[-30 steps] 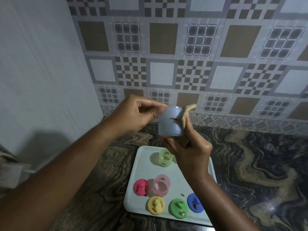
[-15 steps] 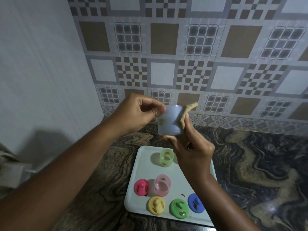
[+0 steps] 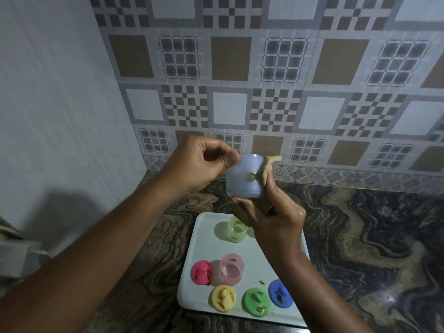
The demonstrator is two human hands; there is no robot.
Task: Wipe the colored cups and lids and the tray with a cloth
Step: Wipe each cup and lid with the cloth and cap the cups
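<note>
Turning the pale blue cup [image 3: 242,181] slightly further above the tray [image 3: 204,239], pinching its rim in the left grip [image 3: 201,162], pressing the tan cloth [image 3: 267,170] to its side with the right grip [image 3: 271,217], likely mid-wipe.

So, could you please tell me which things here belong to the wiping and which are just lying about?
Job: blue cup, cloth, green cup, pink cup, pink lid, yellow lid, green lid, blue lid, tray.
Lying about: pale object at left edge.

A dark marble countertop [image 3: 374,239] with swirling tan and grey veins. One white rectangular tray [image 3: 204,239] lies flat on it, close to the person.
</note>
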